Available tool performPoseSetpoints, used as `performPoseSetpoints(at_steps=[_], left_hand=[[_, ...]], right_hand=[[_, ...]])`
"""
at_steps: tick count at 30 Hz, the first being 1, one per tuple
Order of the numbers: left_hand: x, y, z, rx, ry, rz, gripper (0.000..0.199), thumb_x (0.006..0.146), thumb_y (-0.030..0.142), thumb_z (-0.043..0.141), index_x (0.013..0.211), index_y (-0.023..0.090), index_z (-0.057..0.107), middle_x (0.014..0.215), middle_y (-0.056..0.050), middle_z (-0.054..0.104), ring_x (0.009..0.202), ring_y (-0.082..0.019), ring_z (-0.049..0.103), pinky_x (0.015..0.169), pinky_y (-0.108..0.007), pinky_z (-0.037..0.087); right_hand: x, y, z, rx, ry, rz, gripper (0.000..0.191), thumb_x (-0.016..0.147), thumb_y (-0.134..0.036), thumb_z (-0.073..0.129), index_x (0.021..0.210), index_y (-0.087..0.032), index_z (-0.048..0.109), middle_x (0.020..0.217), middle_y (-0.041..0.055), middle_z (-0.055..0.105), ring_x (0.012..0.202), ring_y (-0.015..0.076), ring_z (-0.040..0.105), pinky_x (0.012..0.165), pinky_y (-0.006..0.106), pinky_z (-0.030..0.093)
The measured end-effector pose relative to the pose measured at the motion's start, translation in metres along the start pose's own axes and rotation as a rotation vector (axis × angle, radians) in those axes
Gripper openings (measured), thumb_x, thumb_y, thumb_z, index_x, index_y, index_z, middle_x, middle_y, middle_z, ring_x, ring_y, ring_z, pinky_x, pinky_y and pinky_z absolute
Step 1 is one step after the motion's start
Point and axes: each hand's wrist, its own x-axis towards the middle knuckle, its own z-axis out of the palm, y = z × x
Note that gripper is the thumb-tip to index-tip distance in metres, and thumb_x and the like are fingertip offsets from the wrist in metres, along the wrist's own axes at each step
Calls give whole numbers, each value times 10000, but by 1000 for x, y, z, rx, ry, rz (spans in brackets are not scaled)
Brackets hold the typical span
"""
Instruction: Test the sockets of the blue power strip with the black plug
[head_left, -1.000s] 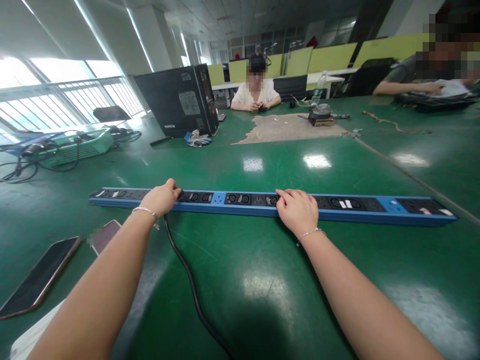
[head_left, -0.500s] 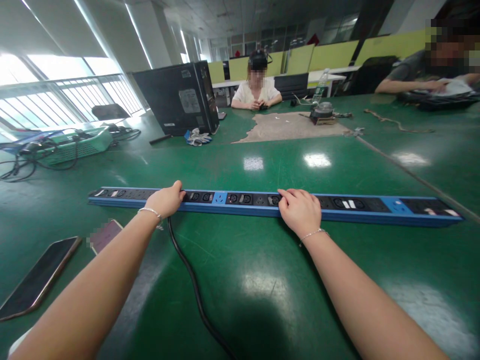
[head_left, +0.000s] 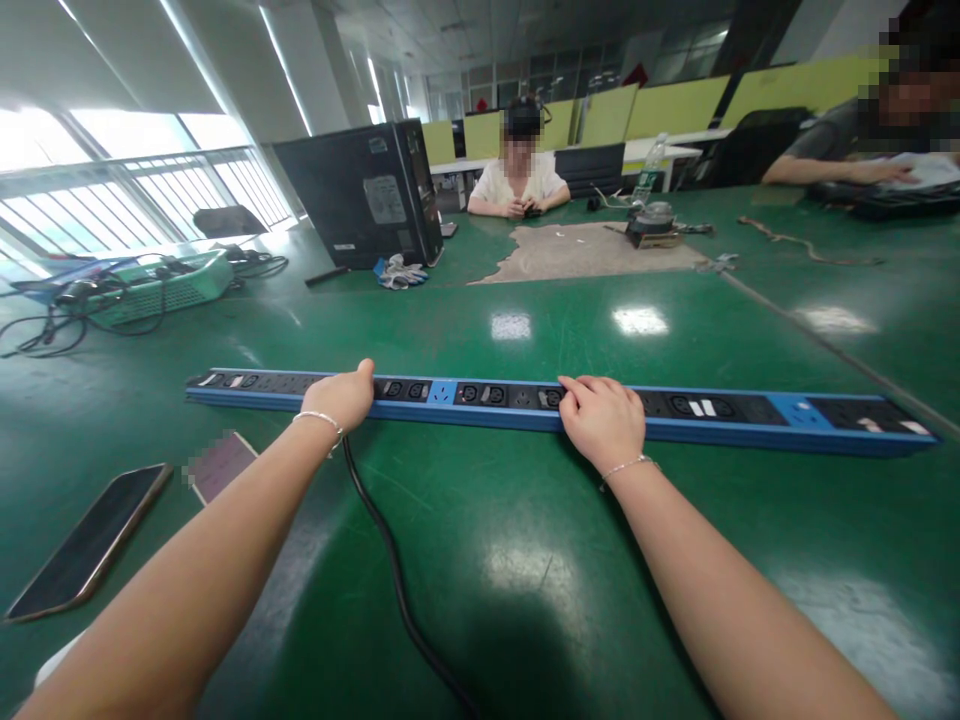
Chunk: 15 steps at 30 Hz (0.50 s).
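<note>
A long blue and black power strip [head_left: 510, 396] lies across the green table, its sockets facing up. My left hand [head_left: 341, 400] is closed over its left part, on a black power cord [head_left: 390, 545] that comes out below the palm and runs toward me. The cord's end is hidden inside that hand. Right of the middle, my right hand [head_left: 602, 418] grips the strip, with the thumb on the near side and the fingers bent over the top.
On the left lie a phone [head_left: 90, 540], a dark red booklet [head_left: 222, 468] and a green basket [head_left: 172, 290] of cables. Beyond stand a black computer case [head_left: 360, 195] and gloves [head_left: 401, 272]. A person [head_left: 517, 175] sits opposite; another person [head_left: 840, 165] is at the right.
The view has shifted slightly, so most things appear a little to the right. Both hands keep their places on the power strip; the left hand's thumb has tipped slightly more upright.
</note>
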Motion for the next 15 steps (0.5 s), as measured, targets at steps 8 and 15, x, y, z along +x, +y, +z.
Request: performPoseSetpoints(at_steps=[8, 15], left_hand=[[0, -4, 2, -63, 43, -48, 472, 885, 386, 169, 1135, 120, 469, 883, -224, 688, 872, -336, 658, 717, -413, 462], [-6, 2, 2, -85, 54, -150, 491, 886, 410, 156, 1117, 121, 477, 888, -236, 676, 862, -357, 654, 706, -424, 460]], right_hand=[[0, -1, -1, -5, -4, -3, 331, 836, -237, 428, 1027, -248, 698, 1009, 50, 693, 953, 220, 539, 821, 360, 317], [-1, -2, -2, -7, -2, -3, 323, 853, -247, 421, 1025, -256, 694, 1025, 35, 690, 962, 209, 545, 826, 349, 305]])
